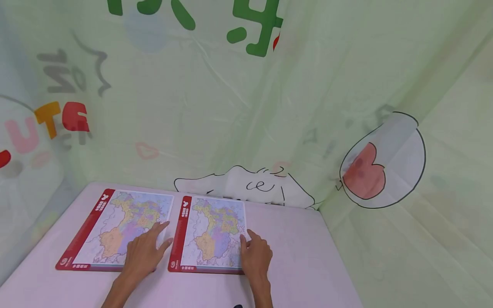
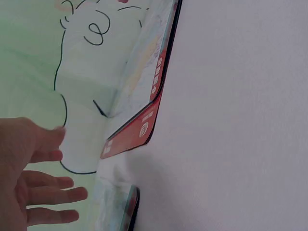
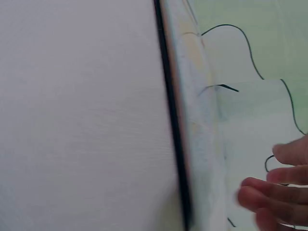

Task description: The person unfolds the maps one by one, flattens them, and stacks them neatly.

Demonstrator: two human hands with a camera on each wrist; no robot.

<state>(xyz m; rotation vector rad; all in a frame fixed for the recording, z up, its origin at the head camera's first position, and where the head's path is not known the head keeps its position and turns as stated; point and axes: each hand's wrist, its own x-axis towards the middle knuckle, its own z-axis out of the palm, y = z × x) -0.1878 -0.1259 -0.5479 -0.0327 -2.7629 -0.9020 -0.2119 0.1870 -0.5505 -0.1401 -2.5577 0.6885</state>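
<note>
Two flat map boards with red borders lie side by side on the table. Over the right edge of the left map board is my left hand, its index finger and thumb spread toward the other board. In the left wrist view the left hand has its fingers apart, with nothing between them. My right hand is at the right edge of the right map board, thumb by the edge. In the right wrist view, the right hand shows loosely bent fingers; contact with the board cannot be told.
The pale table extends right of the boards. Behind it hangs a light green curtain with printed drawings and letters, and more curtain closes off both sides. A small dark object shows at the bottom edge of the head view.
</note>
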